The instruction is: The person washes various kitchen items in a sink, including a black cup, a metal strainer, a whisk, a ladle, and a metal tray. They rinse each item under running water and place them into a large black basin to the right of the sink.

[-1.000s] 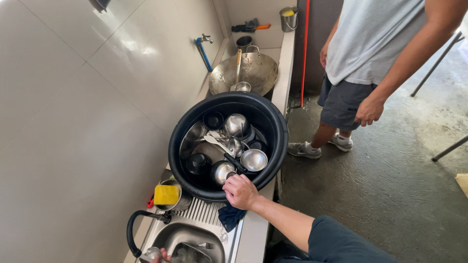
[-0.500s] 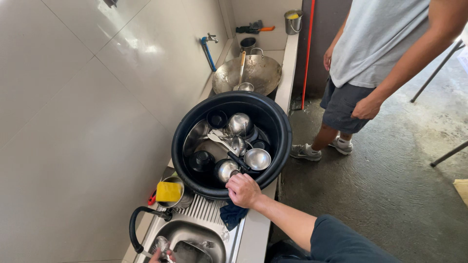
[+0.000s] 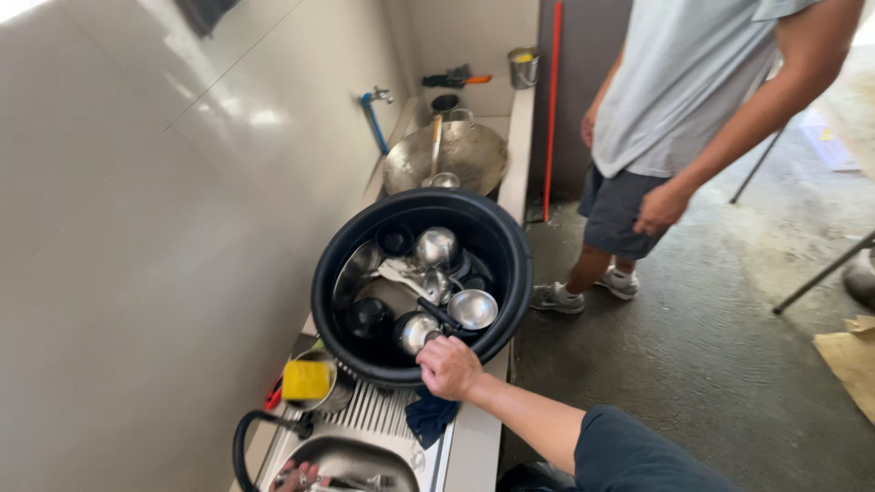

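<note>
A person's right hand [image 3: 448, 366] is closed over the near rim of a large round black plastic tub [image 3: 510, 273] that stands on a narrow worktop [image 3: 474, 446] running along a pale tiled wall. The tub sits at the middle of the worktop, overhanging its outer edge slightly, and is packed with shiny steel cups, bowls and ladles [image 3: 436, 246]. Just under the gripping hand a dark blue cloth [image 3: 428, 415] hangs at the worktop's near edge. Only the fingertips of the left hand [image 3: 296, 476] show at the bottom of the view, inside a steel sink [image 3: 351, 456] at the near end; whether they are holding anything cannot be told. Beside the sink, against the wall, a yellow sponge [image 3: 305, 380] rests in a small steel bowl, and a black hose [image 3: 244, 437] curves next to it. Past the tub, toward the far end, sits a large steel wok [image 3: 451, 150] with a ladle in it. Another person in a light grey shirt and dark shorts [image 3: 679, 100] stands on the concrete floor beside the worktop's outer edge.
</note>
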